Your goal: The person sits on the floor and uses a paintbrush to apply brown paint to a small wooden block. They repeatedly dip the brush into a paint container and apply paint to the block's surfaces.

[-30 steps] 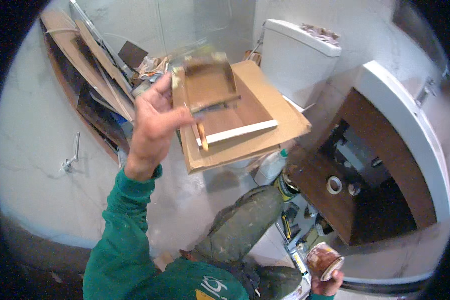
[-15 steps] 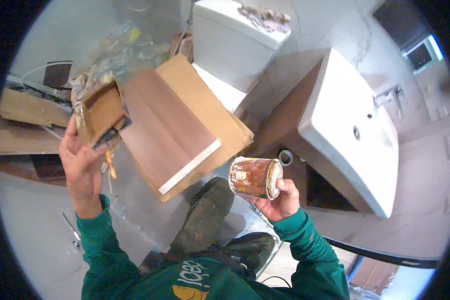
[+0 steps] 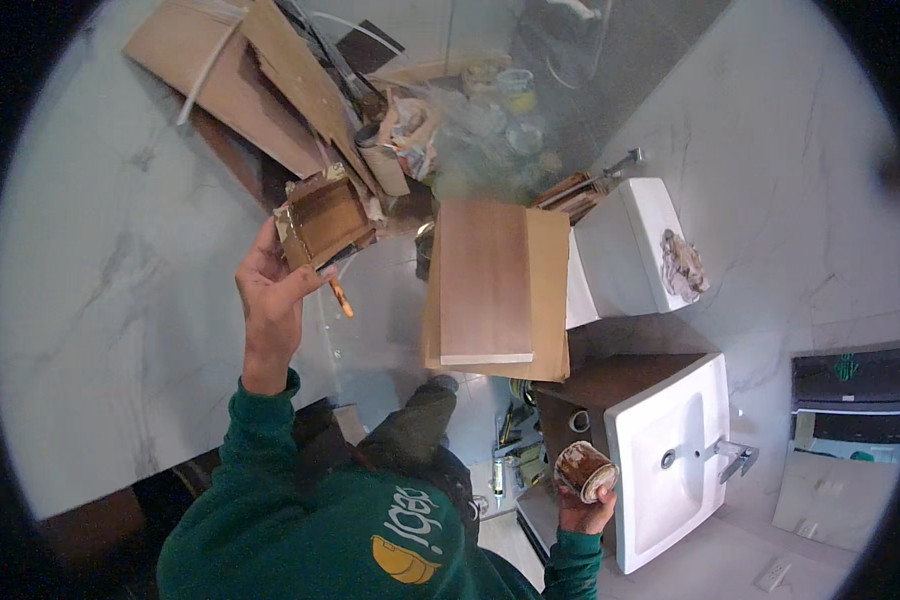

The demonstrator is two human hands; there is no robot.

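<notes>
My left hand (image 3: 273, 308) is closed on a small, shallow cardboard box (image 3: 325, 222) with ragged, stained edges. A short orange handle (image 3: 340, 297) sticks out below the box by my fingers; the rest of that tool is hidden. Low on the right, my right hand (image 3: 582, 512) grips a round tin can (image 3: 584, 472) with a worn brown label and pale smears, tilted beside the sink. Between my hands, a wood-grain board (image 3: 485, 285) with a white edge lies on a larger cardboard sheet (image 3: 550, 300), away from both hands.
A white sink (image 3: 660, 500) on a brown cabinet (image 3: 600, 395) stands at the right, with a toilet tank (image 3: 625, 245) beyond. Cardboard pieces (image 3: 225, 85) lean at the far left near plastic rubbish (image 3: 490, 115). Tools, including a sealant tube (image 3: 498, 478), lie on the floor.
The view has turned and widened. The can in my right hand now appears lower, beside the sink. My left hand still holds the cardboard box, now nearer the leaning cardboard.
</notes>
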